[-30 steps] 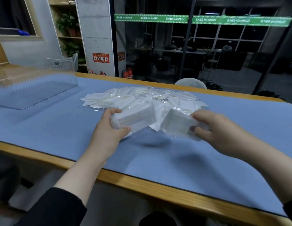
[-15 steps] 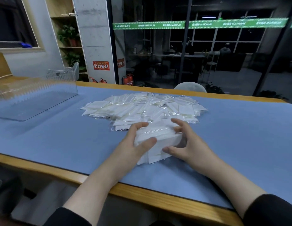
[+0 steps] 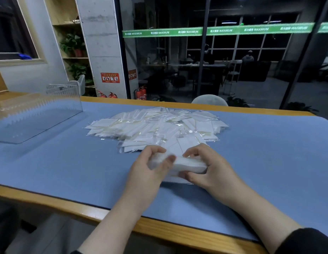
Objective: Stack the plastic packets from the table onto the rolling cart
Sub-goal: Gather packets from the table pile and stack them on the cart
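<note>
A bundle of white plastic packets (image 3: 185, 163) rests on the blue mat (image 3: 68, 162) near the table's front. My left hand (image 3: 150, 169) grips its left end, thumb across the top. My right hand (image 3: 210, 167) grips the right end, fingers curled over the far edge and thumb under the near edge. Behind the bundle a wide loose pile of the same packets (image 3: 156, 123) lies spread over the mat. No rolling cart shows in the head view.
A clear acrylic bin (image 3: 35, 114) stands on the mat at the far left. The table's wooden front edge (image 3: 159, 228) runs below my forearms. A grey chair back (image 3: 209, 100) rises behind the table, with a glass wall beyond.
Two separate bundles, one in each hand, were brought together into a single bundle; both hands now hold it from its two ends low on the mat.
</note>
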The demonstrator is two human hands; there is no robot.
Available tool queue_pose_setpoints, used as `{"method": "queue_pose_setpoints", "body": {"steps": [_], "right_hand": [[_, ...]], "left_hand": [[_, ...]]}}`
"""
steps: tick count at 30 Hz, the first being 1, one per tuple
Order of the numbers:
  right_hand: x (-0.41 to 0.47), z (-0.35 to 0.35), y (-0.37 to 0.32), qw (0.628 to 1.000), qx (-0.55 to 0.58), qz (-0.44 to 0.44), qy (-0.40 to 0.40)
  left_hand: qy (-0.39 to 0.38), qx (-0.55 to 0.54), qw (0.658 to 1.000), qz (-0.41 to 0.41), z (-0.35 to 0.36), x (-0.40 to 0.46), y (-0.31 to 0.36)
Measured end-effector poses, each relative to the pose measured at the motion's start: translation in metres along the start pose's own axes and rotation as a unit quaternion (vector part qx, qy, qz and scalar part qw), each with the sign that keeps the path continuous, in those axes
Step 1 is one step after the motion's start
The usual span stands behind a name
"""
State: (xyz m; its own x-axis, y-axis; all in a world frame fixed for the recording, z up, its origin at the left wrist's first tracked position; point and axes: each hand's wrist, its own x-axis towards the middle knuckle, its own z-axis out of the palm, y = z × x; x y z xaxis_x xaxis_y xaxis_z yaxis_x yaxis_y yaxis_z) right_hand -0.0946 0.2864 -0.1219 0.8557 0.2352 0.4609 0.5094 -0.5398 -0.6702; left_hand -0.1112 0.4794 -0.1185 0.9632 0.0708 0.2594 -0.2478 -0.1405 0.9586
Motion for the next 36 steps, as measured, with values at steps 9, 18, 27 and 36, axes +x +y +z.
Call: {"method": "queue_pose_setpoints", "body": {"steps": [9,18,27,36], "right_hand": [[-0.006,-0.004,0.0,0.997,0.002,0.054,-0.058],[-0.005,-0.008,-0.001,0.999,0.015,0.042,-0.025],[0.022,-0.039,0.012,0.986,0.015,0.159,0.042],[0.064,-0.007,0.032,0.928,-0.205,0.308,-0.038]], "left_hand": [[0.1,0.004,0.994,-0.042,0.03,0.013,-0.003],[-0.16,0.157,0.974,0.027,-0.017,0.018,0.008],[0.011,0.147,0.989,0.022,-0.025,0.025,-0.01],[0.136,0.157,0.978,-0.004,-0.033,0.033,-0.024]]}}
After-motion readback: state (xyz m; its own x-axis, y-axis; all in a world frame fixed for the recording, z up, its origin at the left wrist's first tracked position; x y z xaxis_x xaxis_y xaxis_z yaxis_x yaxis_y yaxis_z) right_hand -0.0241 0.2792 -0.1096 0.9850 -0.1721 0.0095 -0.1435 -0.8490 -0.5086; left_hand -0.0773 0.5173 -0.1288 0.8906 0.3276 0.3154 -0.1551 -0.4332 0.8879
